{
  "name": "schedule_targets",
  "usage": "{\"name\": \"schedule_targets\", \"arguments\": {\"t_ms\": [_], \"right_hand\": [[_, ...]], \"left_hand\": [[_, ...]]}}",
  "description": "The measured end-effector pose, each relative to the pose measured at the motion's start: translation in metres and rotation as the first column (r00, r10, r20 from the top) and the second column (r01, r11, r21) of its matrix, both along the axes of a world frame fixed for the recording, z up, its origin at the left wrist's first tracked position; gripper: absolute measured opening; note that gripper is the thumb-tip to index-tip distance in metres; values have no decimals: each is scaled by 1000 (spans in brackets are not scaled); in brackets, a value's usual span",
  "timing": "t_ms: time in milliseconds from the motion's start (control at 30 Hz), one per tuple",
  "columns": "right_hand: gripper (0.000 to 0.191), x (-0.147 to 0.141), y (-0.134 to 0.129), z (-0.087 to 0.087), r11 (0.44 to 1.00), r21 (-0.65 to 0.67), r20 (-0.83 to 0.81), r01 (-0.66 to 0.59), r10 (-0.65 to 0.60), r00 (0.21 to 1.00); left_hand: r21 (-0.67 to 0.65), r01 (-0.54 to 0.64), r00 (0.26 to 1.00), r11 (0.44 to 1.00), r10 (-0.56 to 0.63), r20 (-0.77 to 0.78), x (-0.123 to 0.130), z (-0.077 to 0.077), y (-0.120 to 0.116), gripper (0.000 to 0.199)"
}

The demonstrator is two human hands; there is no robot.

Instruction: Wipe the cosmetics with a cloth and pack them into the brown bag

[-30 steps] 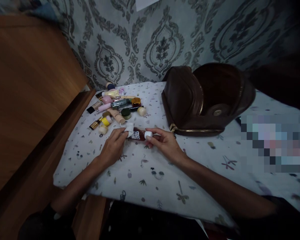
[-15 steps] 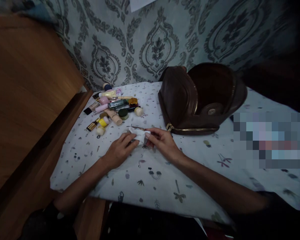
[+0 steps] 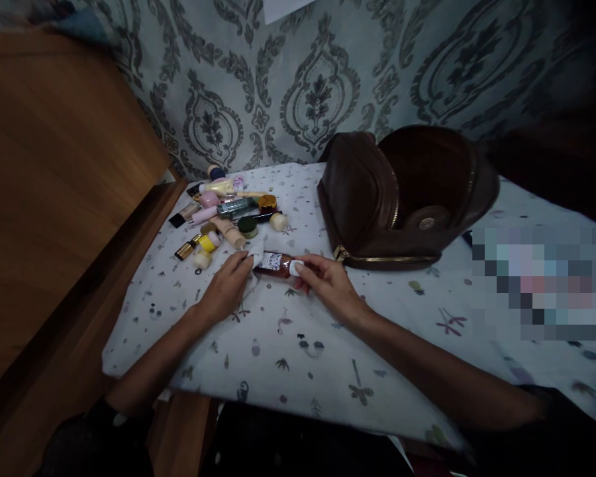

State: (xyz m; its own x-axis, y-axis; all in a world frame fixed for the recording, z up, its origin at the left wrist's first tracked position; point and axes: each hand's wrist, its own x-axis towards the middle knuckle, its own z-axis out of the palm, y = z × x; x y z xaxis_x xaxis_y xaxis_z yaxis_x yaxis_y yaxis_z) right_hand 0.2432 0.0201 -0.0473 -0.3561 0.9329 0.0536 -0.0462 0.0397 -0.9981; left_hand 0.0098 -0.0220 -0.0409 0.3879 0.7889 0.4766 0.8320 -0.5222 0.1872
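Note:
A small reddish-brown bottle point(image 3: 278, 264) with a pale label and a white cap lies sideways between my hands, above the patterned cloth. The fingers of my right hand point(image 3: 325, 281) are closed round its white cap end. My left hand point(image 3: 228, 283) is closed on a white wipe point(image 3: 253, 257), which touches the bottle's left end. Beyond my left hand lies a group of cosmetics, among them a green-lidded jar point(image 3: 247, 226), a beige tube point(image 3: 230, 232) and a dark green tube point(image 3: 236, 207).
An unzipped brown leather bag point(image 3: 362, 199) stands at the back right, against the patterned wall. A wooden panel point(image 3: 64, 152) rises along the left side. The table's cloth point(image 3: 278, 371) reaches its front edge. A blurred, pixelated patch covers the right side.
My left hand has moved left with the wipe, uncovering the bottle's labelled body. My right hand still grips the cap end. The view has shifted slightly.

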Motion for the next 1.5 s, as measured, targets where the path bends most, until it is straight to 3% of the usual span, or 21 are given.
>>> {"name": "schedule_targets", "arguments": {"t_ms": [233,533,633,733,867,967,1100,1300,1367,1500], "right_hand": [[45,-2,0,-4,1000,-1,-58,13,-13,998],[46,-1,-3,1,1000,2,9,1,-1,1000],[44,-1,-1,0,1000,-8,7,-4,4,1000],[40,-1,1,0,1000,-29,-9,-7,7,1000],[44,-1,4,1,994,-108,-69,-12,4,998],[46,-2,5,2,989,-147,-95,6,-20,995],[44,-1,4,3,989,-148,-114,16,-33,993],[39,1,6,0,989,-143,-170,-22,-3,985],[40,2,7,-2,990,-135,-179,-32,8,984],[44,3,10,-6,992,-118,-186,-44,21,982]], "left_hand": [[-147,15,995,989,1,104,7,20,12,18],[69,-107,991,992,112,-75,27,9,2,36],[163,-24,984,986,53,-173,39,12,-7,29],[250,150,957,957,-77,-279,46,14,-13,20],[211,291,919,933,-212,-331,39,14,-18,12],[146,228,954,963,-191,-232,24,11,-19,18],[30,116,993,993,-116,23,3,7,-17,28],[-112,-53,959,992,82,271,-2,7,-13,18],[-231,-55,917,972,140,373,2,10,-13,10],[-425,102,809,899,173,561,8,13,-15,17]]}}
